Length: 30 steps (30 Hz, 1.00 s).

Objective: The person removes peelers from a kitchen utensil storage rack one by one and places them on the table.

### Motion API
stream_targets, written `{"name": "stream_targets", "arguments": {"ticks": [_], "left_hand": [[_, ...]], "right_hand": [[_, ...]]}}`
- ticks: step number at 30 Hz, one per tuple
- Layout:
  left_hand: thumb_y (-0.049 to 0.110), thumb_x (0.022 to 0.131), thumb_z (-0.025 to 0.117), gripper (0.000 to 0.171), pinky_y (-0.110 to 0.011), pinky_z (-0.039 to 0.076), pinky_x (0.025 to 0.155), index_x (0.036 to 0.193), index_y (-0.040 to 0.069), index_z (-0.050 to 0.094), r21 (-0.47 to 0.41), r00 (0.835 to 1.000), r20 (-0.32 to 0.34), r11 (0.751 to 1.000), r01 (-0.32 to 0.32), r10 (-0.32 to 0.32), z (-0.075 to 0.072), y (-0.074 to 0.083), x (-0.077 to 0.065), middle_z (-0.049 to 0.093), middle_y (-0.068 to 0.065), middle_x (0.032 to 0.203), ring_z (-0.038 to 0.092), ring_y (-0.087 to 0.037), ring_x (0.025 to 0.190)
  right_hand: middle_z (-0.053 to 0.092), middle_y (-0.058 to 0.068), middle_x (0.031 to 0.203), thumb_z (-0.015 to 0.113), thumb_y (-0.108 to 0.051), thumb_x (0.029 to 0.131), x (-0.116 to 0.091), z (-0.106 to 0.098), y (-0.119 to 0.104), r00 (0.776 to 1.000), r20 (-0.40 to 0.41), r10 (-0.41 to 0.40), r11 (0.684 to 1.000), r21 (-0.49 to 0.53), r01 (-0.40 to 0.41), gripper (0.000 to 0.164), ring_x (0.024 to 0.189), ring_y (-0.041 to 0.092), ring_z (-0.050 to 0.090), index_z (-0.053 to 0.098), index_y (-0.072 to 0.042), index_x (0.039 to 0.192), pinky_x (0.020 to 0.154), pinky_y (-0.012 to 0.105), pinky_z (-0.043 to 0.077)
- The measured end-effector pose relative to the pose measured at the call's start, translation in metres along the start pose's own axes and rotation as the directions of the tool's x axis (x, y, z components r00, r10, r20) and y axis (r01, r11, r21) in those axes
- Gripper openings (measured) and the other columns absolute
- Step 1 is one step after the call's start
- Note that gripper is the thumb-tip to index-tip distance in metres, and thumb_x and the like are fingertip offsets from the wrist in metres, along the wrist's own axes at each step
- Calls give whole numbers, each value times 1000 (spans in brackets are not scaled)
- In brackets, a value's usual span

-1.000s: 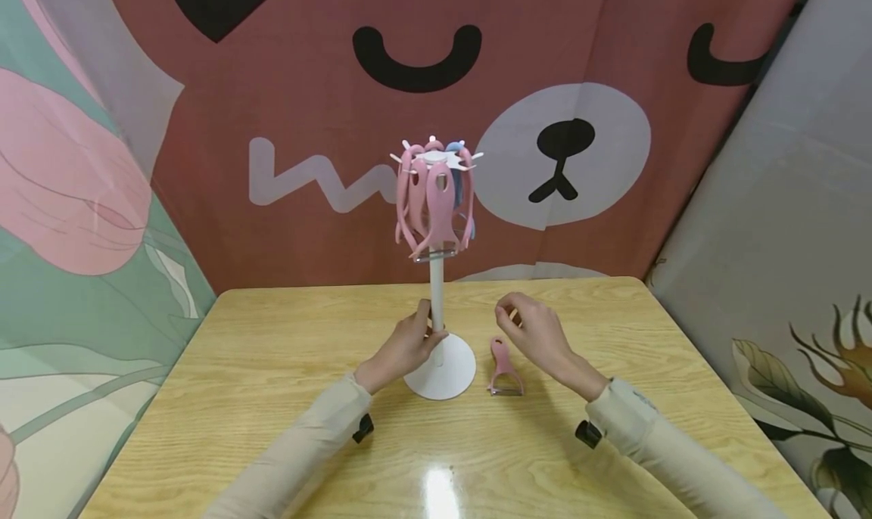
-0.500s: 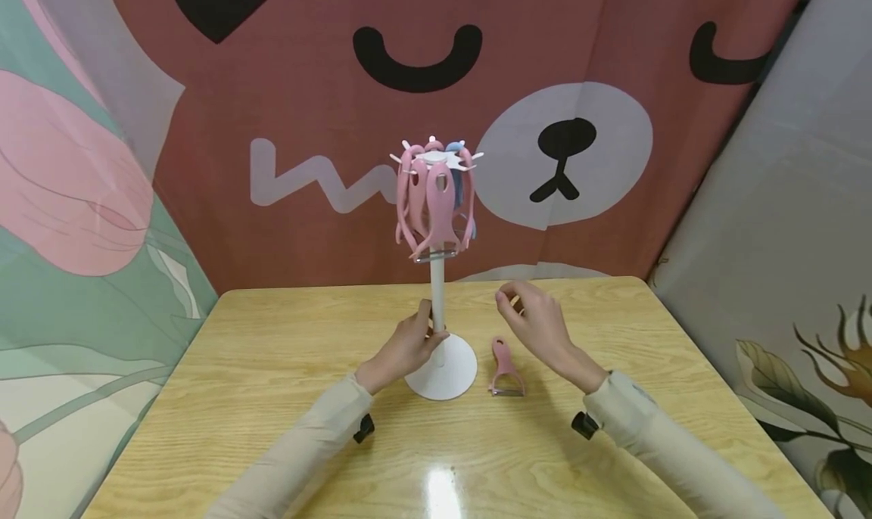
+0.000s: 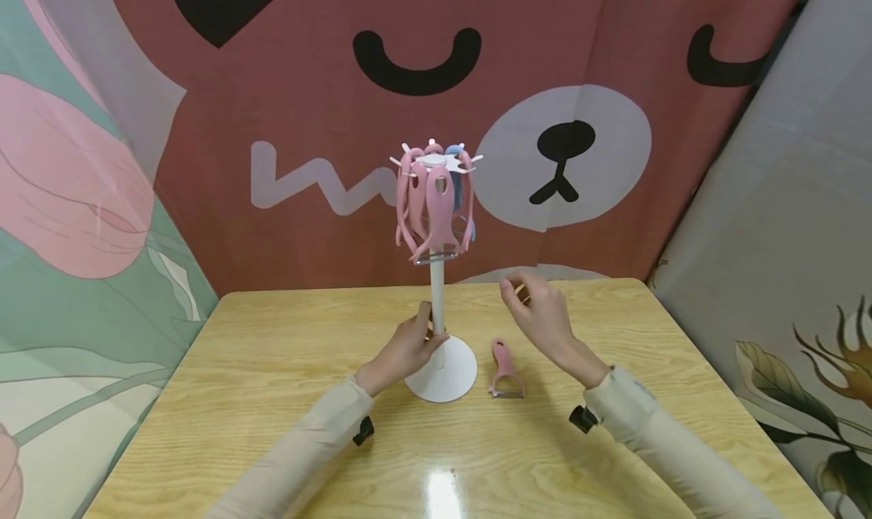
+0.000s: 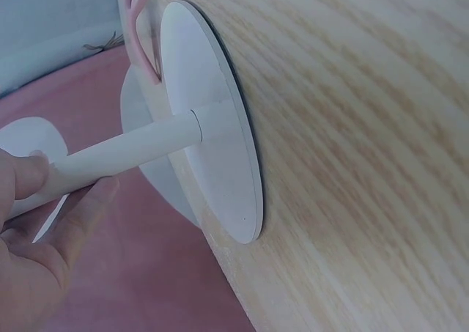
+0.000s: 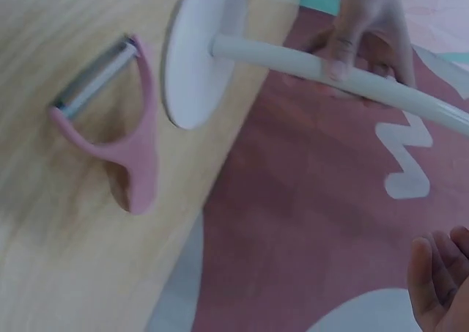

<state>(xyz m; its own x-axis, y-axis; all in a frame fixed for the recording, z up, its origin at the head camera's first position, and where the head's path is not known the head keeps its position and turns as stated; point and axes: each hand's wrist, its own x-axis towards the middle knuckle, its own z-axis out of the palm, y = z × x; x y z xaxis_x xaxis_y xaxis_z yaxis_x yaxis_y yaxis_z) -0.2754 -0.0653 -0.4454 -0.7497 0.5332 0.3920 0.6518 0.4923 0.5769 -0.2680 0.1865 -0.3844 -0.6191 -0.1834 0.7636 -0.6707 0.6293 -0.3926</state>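
Note:
A white stand with a round base rises from the table, and several pink peelers and a blue one hang from its hooks. My left hand grips the pole low down, just above the base, thumb and fingers around it in the left wrist view. On the table right of the base lies one pink peeler, its blade toward me. Above and right of that peeler hovers my right hand, touching nothing, with fingers loosely bent. The hooks at the back are partly hidden.
The wooden table ends at a far edge close behind the stand. Printed cloths hang behind it and on both sides, among them a reddish one with a bear face. A dark wrist camera sits under the right cuff.
My right hand has drifted slightly up and away from the loose peeler. The left hand and the stand stay where they were.

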Motion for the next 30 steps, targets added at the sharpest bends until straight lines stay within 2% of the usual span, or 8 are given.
{"name": "stream_targets", "arguments": {"ticks": [5,30], "left_hand": [[9,99,60,31,-26,57,66,118,0,38,-3,1000,-1,1000,-4,4,0,0,0,59,-13,98,69,-23,85],[8,98,62,31,-26,56,65,117,1,38,3,1000,8,1000,1,-1,0,-2,1,60,-14,95,68,-22,83]], "right_hand": [[66,6,82,62,-8,96,10,-7,1,999,-43,-25,1000,16,26,8,59,14,61,68,-3,97,53,30,53],[66,6,85,61,-9,97,31,-12,-11,995,-55,-85,995,55,88,10,63,12,60,68,-3,98,55,27,52]]}}
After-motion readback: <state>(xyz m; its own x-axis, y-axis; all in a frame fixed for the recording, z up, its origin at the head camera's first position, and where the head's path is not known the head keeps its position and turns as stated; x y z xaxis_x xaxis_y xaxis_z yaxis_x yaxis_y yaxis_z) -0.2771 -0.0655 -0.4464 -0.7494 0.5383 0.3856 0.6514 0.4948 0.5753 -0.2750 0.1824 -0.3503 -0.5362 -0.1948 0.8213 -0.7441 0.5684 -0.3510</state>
